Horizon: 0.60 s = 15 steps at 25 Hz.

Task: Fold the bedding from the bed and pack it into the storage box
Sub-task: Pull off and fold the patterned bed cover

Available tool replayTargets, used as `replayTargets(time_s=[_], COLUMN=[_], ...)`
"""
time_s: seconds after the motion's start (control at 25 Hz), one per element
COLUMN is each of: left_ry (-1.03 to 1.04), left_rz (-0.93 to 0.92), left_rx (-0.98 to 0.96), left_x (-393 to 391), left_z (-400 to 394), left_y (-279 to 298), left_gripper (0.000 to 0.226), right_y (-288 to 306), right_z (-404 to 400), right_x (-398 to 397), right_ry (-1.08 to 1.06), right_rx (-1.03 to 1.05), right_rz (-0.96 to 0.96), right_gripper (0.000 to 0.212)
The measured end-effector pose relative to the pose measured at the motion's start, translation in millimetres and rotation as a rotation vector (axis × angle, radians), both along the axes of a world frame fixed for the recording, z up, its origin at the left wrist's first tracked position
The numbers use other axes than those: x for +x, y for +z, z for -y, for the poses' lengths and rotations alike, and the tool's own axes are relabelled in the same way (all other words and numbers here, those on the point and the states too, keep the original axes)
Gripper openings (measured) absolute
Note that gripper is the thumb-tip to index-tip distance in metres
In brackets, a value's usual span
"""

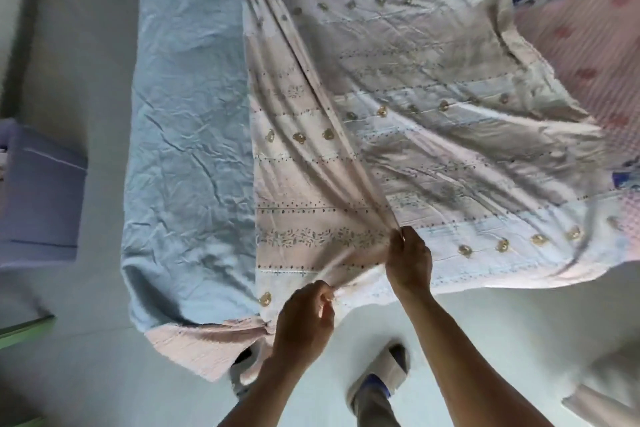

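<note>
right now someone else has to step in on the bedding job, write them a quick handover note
Left hand: grips the near edge of the patterned sheet at the foot of the bed.
Right hand: pinches a gathered ridge of the same sheet, a little further up, pulling it taut.
The sheet is spread over the right part of the bed; the light blue sheet lies flat on the left; a pink quilt shows at far right.
A purple box that may be the storage box stands on the floor to the left.
Done: nothing is visibly folded or packed.
Left: fold each piece, then pack it all.
</note>
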<state>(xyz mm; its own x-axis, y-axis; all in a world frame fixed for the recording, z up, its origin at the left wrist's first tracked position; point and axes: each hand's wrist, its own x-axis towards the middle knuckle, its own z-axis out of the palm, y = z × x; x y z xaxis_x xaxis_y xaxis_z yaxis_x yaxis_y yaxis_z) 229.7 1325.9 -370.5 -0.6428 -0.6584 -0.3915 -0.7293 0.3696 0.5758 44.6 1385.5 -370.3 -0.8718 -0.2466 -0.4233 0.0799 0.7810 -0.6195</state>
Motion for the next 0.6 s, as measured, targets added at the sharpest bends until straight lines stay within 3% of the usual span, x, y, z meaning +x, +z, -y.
replayTargets(time_s=[0.24, 0.44, 0.6], left_ry=[-0.160, -0.446, -0.763], left_rz=[-0.043, 0.040, 0.291], left_rx=[-0.120, -0.223, -0.243], left_x=[-164.0, -290.3, -344.5], left_z=[-3.4, 11.5, 0.5], left_y=[40.1, 46.6, 34.8], left_gripper=[0.008, 0.015, 0.033], right_y=[2.2, -17.9, -42.4], right_z=[-78.6, -105.0, -120.3], right_x=[-110.9, -131.9, -109.2], right_ry=[0.103, 0.114, 0.065], right_rx=[0.018, -0.073, -0.097], right_rz=[-0.170, -0.171, 0.176], right_gripper=[0.021, 0.018, 0.025])
